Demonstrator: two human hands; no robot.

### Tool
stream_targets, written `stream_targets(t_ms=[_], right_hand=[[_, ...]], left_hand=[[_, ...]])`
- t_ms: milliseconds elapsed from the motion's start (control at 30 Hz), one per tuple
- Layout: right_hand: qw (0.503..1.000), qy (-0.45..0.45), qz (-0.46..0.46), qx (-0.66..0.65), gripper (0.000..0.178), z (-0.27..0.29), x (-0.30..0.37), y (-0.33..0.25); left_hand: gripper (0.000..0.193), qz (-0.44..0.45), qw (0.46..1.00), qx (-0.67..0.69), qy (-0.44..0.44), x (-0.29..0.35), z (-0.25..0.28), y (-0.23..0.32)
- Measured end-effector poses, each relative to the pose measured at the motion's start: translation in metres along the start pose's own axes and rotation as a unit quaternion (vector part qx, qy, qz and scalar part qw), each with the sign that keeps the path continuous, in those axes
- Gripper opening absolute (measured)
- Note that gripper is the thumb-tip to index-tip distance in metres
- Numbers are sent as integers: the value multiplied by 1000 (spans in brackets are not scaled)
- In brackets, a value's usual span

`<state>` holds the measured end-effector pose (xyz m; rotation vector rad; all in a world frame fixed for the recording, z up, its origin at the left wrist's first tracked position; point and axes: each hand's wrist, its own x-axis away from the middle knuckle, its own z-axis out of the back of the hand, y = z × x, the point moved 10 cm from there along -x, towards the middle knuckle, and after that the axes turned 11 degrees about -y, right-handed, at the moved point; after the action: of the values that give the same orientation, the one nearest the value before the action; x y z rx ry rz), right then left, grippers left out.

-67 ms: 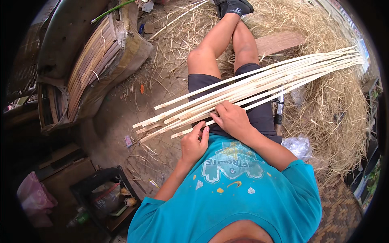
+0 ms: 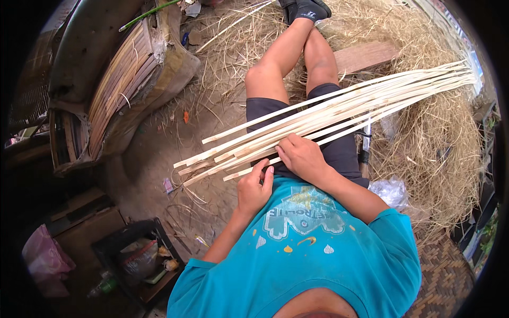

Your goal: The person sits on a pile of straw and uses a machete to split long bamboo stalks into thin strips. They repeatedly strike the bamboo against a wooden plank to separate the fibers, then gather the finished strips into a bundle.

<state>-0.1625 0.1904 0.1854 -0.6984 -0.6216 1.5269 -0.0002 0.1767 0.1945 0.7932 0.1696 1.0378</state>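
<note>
Bamboo strips (image 2: 339,114) across lap, under right hand (image 2: 301,157); left hand (image 2: 253,190) apparently touching.

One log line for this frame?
left hand: on pale split bamboo strips | right hand: pressing strips | strips: bundled across lap

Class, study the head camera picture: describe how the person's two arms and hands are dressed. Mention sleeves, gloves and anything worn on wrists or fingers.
Both the left hand and the right hand are bare, with no gloves. No watch, band or ring shows. The forearms are uncovered; short sleeves of a turquoise T-shirt with a printed front end above the elbows.
</note>
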Motion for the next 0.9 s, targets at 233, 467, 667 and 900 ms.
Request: stream_targets(t_ms=[233,467,667,900], right_hand=[[873,-316,92,-360,22,8,16,-29],[984,-117,1,-138,33,75,38,28],[992,69,-55,93,28,92,55,68],[991,-37,-76,107,32,77,65,77]], left_hand=[[23,-44,995,45,84,-2,28,9],[57,-140,962,-225,64,-48,56,43],[102,-36,931,-285,-224,-108,18,9],[84,7,924,-284,-256,-127,48,38]])
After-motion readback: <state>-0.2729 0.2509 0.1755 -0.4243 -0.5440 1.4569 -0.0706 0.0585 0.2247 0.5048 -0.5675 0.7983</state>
